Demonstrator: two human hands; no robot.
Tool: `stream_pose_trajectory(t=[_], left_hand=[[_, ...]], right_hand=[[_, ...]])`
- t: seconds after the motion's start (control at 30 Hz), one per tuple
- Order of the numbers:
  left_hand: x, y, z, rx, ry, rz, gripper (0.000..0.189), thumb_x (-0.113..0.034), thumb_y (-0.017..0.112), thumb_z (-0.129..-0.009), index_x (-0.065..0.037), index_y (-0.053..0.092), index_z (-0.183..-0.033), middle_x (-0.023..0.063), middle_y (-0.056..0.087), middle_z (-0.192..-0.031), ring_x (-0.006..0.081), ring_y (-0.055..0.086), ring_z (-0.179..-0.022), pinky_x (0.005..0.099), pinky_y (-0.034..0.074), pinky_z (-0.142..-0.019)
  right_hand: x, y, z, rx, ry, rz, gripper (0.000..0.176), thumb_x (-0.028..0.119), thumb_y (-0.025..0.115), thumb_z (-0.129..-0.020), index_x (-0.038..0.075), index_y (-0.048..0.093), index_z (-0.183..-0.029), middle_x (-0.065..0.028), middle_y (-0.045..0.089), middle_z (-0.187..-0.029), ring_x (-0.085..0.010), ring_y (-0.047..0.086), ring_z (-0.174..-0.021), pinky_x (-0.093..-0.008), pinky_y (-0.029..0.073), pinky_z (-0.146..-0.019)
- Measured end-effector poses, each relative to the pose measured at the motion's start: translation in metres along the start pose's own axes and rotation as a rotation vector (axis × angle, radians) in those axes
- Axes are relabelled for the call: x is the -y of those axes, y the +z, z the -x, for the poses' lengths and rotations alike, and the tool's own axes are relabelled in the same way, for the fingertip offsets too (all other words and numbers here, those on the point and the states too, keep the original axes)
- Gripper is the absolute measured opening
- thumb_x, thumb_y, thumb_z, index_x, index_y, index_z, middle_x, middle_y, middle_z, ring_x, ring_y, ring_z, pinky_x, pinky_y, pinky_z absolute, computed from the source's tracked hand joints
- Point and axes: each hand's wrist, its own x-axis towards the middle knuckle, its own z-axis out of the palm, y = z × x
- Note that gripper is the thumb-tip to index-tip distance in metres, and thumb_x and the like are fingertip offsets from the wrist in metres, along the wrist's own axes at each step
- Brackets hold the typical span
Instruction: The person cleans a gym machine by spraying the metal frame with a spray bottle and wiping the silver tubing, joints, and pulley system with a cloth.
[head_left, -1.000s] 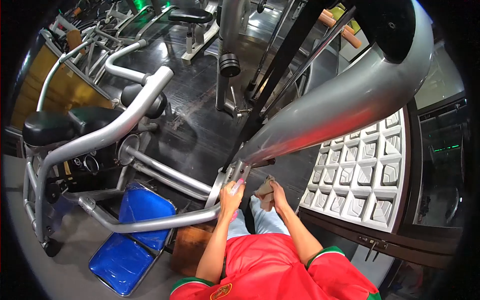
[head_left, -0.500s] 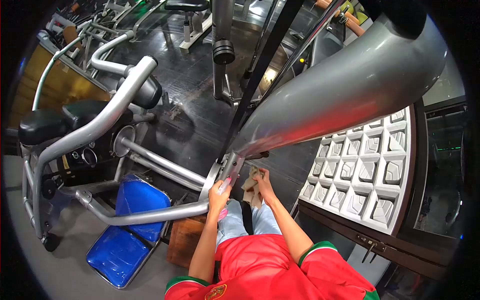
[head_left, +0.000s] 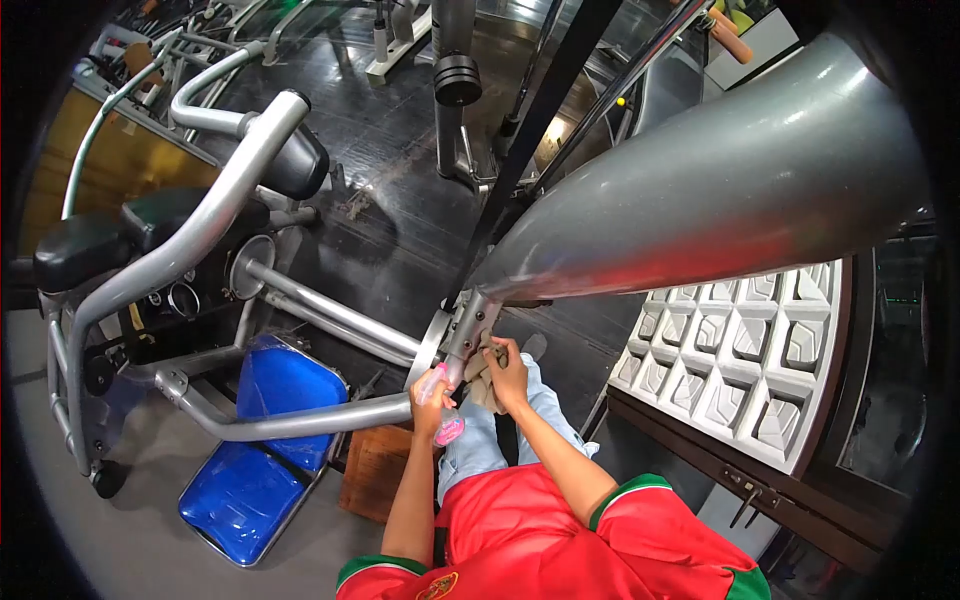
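Observation:
My left hand (head_left: 428, 405) is wrapped round a small spray bottle (head_left: 449, 431) with pink parts, close to the lower end of the grey metal post. In my right hand (head_left: 508, 376) a crumpled beige cloth (head_left: 482, 386) is bunched, right at the side of the bolted bracket (head_left: 467, 325). From that bracket the thick grey tube (head_left: 690, 190) of the exercise machine rises to the upper right. A silver curved bar (head_left: 310, 425) runs left from beside my left hand.
A blue folding chair (head_left: 240, 505) and a wooden box (head_left: 375, 473) stand at lower left. Black pads (head_left: 85, 250) sit on the machine frame at left. To the right is a white moulded panel (head_left: 735, 360) in a dark frame. A black strap (head_left: 535, 135) slants across the middle.
My right hand has brought the cloth leftward, up against the bracket. My left hand has shifted slightly down and left with the bottle, which shows more now. The view has moved a little.

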Motion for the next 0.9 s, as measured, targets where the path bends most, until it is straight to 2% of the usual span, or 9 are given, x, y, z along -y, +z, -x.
stream_pose_trajectory(t=[0.13,0.2,0.27,0.33,0.53,0.67,0.73,0.87,0.9], left_hand=[[0.001,-0.002,0.002,0.042,0.025,-0.011,0.009,-0.009,0.058,-0.088,-0.001,0.059,-0.082,0.0069,0.061,-0.072,0.0097,0.053,-0.046,0.0254,0.047,-0.044],[0.000,-0.002,0.002,0.051,0.003,0.002,0.008,-0.008,0.059,-0.087,-0.001,0.059,-0.082,0.0067,0.061,-0.072,0.0094,0.053,-0.046,0.0251,0.048,-0.044],[-0.003,-0.001,0.001,0.064,0.017,-0.053,0.007,-0.006,0.058,-0.088,0.000,0.058,-0.084,0.0096,0.063,-0.073,0.0089,0.052,-0.045,0.0251,0.050,-0.047],[0.000,-0.004,-0.001,0.076,0.044,-0.065,0.009,-0.007,0.058,-0.089,0.000,0.058,-0.084,0.0101,0.063,-0.073,0.0090,0.052,-0.045,0.0250,0.050,-0.046],[-0.002,-0.003,-0.001,0.076,0.050,-0.048,0.014,-0.011,0.060,-0.089,0.001,0.058,-0.083,0.0124,0.064,-0.073,0.0102,0.052,-0.042,0.0252,0.049,-0.043],[-0.006,-0.002,-0.001,0.056,0.009,0.014,0.009,-0.007,0.059,-0.086,0.001,0.059,-0.082,0.0094,0.063,-0.070,0.0092,0.052,-0.043,0.0252,0.049,-0.043],[-0.002,-0.002,-0.002,0.061,0.024,-0.002,0.009,-0.007,0.058,-0.086,0.001,0.059,-0.082,0.0100,0.063,-0.071,0.0093,0.052,-0.042,0.0253,0.049,-0.043],[-0.002,-0.004,-0.002,0.069,0.034,0.015,0.010,-0.007,0.057,-0.087,0.001,0.059,-0.081,0.0114,0.064,-0.072,0.0096,0.052,-0.042,0.0255,0.049,-0.043],[-0.003,-0.005,-0.002,0.068,0.033,0.017,0.010,-0.007,0.057,-0.087,0.001,0.059,-0.081,0.0114,0.064,-0.072,0.0096,0.052,-0.042,0.0255,0.049,-0.043]], right_hand=[[-0.006,0.001,-0.038,-0.111,-0.002,-0.131,0.028,0.026,0.063,-0.091,0.008,0.057,-0.112,-0.0130,0.065,-0.107,-0.0230,0.061,-0.102,-0.0339,0.045,-0.088],[-0.015,0.009,-0.056,-0.176,0.028,-0.326,0.031,0.028,0.061,-0.092,0.006,0.056,-0.113,-0.0164,0.065,-0.102,-0.0279,0.063,-0.097,-0.0363,0.046,-0.085],[-0.022,0.012,-0.056,-0.184,0.015,-0.324,0.031,0.029,0.059,-0.093,0.007,0.056,-0.115,-0.0150,0.065,-0.103,-0.0261,0.062,-0.098,-0.0355,0.045,-0.087],[-0.012,0.009,-0.037,-0.188,0.066,-0.116,0.033,0.030,0.059,-0.093,0.007,0.056,-0.116,-0.0141,0.065,-0.105,-0.0252,0.062,-0.099,-0.0347,0.045,-0.088],[-0.020,0.004,-0.019,0.015,0.161,-0.160,0.035,0.033,0.062,-0.091,0.006,0.060,-0.112,-0.0131,0.065,-0.104,-0.0241,0.061,-0.098,-0.0335,0.045,-0.087],[-0.030,0.014,-0.052,-0.046,0.155,-0.521,0.039,0.034,0.061,-0.093,0.002,0.058,-0.115,-0.0101,0.063,-0.107,-0.0195,0.059,-0.096,-0.0321,0.046,-0.083],[-0.031,0.018,-0.071,-0.131,0.296,-0.733,0.040,0.034,0.060,-0.093,0.001,0.057,-0.116,-0.0102,0.062,-0.109,-0.0194,0.060,-0.095,-0.0327,0.047,-0.083],[-0.020,0.010,-0.076,-0.121,0.360,-0.582,0.041,0.032,0.060,-0.093,0.000,0.056,-0.119,-0.0105,0.063,-0.108,-0.0191,0.060,-0.095,-0.0324,0.046,-0.084],[-0.029,0.013,-0.072,-0.135,0.228,-0.512,0.040,0.033,0.061,-0.092,0.002,0.058,-0.118,-0.0112,0.064,-0.107,-0.0195,0.060,-0.097,-0.0323,0.046,-0.085]])
